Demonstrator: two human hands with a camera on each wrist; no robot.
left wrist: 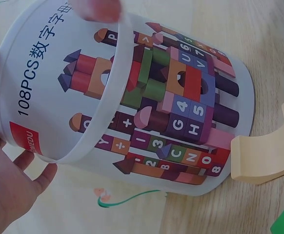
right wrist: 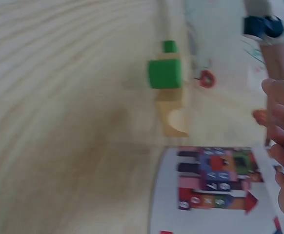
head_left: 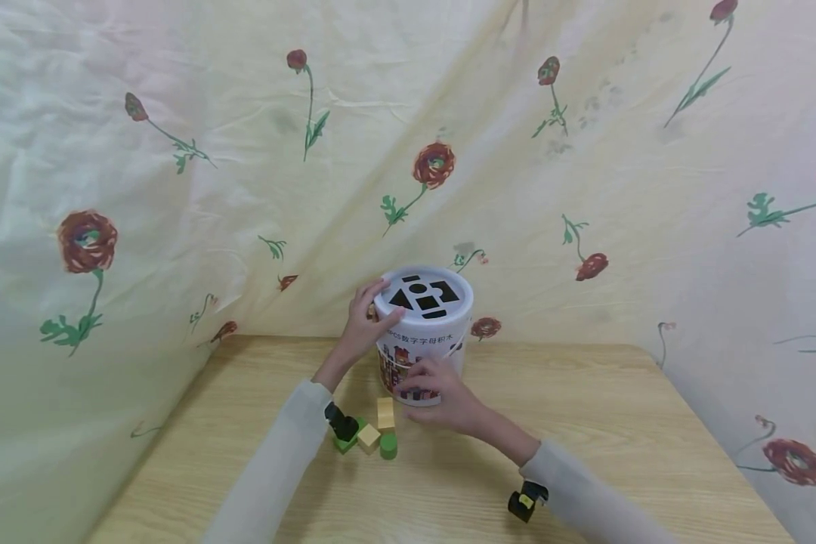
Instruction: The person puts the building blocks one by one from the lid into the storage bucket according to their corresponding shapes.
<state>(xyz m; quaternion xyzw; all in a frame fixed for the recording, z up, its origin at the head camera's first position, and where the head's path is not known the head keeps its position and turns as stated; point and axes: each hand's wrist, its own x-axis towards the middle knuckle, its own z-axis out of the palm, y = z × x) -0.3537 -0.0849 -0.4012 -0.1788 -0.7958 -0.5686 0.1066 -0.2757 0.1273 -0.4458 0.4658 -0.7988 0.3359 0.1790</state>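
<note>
You've a green block [head_left: 344,444] front-left of the bucket [head_left: 421,340], partly hidden by your L wrist cam [head_left: 342,423]. Your L hand [head_left: 364,325] is on the bucket's left rim, fingers & thumb spread, clamped on the lid [head_left: 415,296] edge. Then, front-left of it too: a pale cube [head_left: 369,438], a tan block [head_left: 385,414] w/ curved cut-out just by its base, & a green cylinder [head_left: 388,446]. Bucket's white, upright on the table [head_left: 551,423], block-castle print, "108PCS" text, white handle [left wrist: 116,87] across its front. Lid's on, w/ dark shape holes (triangle, circle, etc.); contents can't be made out. Your R hand [head_left: 442,394] is at bucket's front, fingers loosely bent, apart from thumb; can't tell if they touch it.
</note>
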